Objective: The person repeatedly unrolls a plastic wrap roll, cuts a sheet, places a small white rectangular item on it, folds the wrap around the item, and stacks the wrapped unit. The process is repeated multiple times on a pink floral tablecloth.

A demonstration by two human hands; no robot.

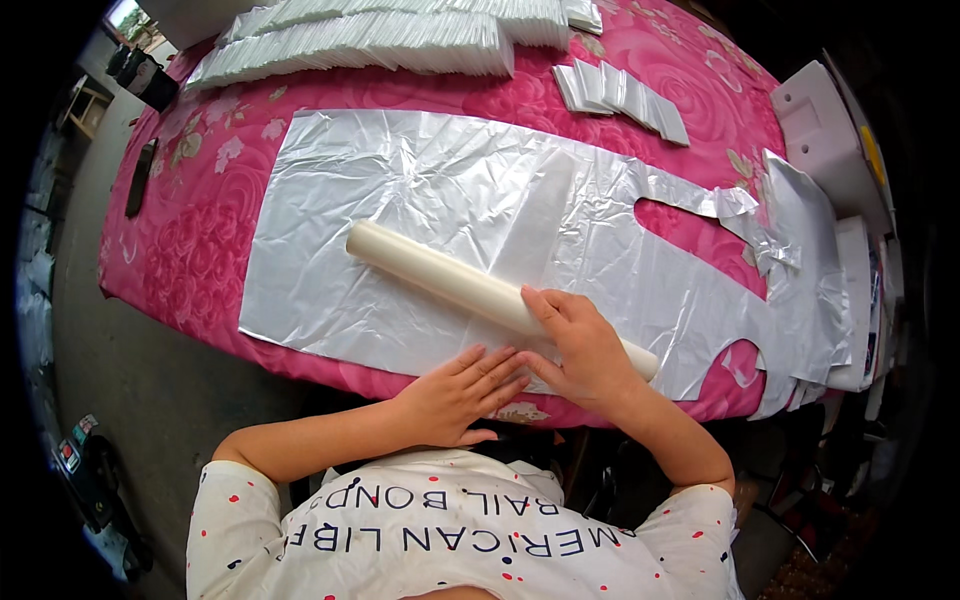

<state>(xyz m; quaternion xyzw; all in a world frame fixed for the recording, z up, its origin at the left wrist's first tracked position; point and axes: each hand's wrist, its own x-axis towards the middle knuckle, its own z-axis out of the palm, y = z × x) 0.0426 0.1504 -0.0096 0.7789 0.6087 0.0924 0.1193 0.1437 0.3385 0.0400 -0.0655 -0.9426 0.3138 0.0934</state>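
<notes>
A stack of silvery-white plastic vest bags (pixel 330 180) lies flat and wrinkled across the table, with its handle cut-outs to the right. Slantwise over it rests a smooth cream-coloured tube (pixel 430 268). My right hand (pixel 585 345) grips this tube near its right end, the fingers over it and the thumb on its near side. Close by, my left hand (pixel 455 398) lies flat with its fingers stretched out at the near edge of the bags. Its fingertips come near my right thumb; whether they touch, I cannot tell.
Long rows of folded white packets (pixel 370 45) line the far side of the pink floral tablecloth (pixel 200 235). A smaller fanned group of packets (pixel 620 98) sits far right. White boxes (pixel 830 145) stand at the right edge. Leftward are a dark narrow object (pixel 142 178) and a black cup-like container (pixel 142 77).
</notes>
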